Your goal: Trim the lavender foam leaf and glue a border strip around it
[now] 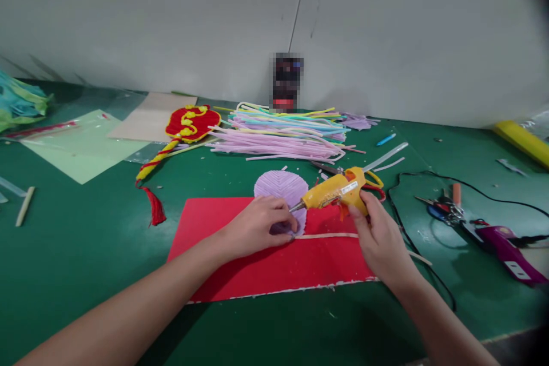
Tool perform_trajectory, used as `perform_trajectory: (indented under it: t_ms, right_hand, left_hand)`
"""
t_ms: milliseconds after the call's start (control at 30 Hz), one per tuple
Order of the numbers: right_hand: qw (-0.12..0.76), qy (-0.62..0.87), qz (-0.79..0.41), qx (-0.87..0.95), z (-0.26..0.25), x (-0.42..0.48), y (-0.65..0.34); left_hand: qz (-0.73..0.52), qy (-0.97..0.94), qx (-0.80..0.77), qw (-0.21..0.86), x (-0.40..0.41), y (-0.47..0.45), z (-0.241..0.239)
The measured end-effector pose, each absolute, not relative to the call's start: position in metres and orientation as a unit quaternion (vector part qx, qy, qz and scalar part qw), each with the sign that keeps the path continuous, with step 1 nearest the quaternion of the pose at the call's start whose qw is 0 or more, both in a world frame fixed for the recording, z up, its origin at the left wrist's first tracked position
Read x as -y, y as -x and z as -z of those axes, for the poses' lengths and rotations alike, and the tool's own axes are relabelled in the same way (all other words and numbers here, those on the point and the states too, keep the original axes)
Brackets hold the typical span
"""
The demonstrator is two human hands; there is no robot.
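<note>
My right hand [380, 234] is wrapped round the handle of a yellow hot glue gun [332, 190], with a clear glue stick [386, 156] in its back end. The gun's metal nozzle points left and reaches the right edge of a lilac oval piece [281, 183] of pipe cleaners laid in a leaf-like pattern. My left hand [261, 226] is closed over that piece, thumb and fingers curled at its lower edge. A pale pipe cleaner [328, 235] runs right from those fingertips and passes behind my right hand. Beneath lies a red sheet [257, 274].
Behind are bundled pipe cleaners [278, 144], a red-and-yellow fan-shaped ornament [189, 123] with a tassel, and a phone-like device [286, 83] against the wall. Pliers [326, 167] lie behind the glue gun. To the right are a black cord [398, 214], keys [452, 213] and a purple power strip [506, 246].
</note>
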State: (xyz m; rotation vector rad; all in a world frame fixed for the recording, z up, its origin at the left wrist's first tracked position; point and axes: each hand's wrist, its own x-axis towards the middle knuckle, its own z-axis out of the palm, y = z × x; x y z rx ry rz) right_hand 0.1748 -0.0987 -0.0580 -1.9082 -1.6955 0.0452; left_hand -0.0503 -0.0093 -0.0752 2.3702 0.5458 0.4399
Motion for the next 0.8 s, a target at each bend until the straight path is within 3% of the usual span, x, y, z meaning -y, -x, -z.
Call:
perform_trajectory:
  t_ms: [333, 800]
  right_hand:
    - [0.290, 0.587, 0.042, 0.755, 0.043, 0.077, -0.176]
    - [0.276, 0.731, -0.128, 0.611, 0.077, 0.112, -0.173]
  left_hand:
    - [-0.173, -0.895, -0.224, 0.345, 0.011, 0.050, 0.074]
    - [-0.180, -0.903, -0.203, 0.334, 0.010, 0.051, 0.078]
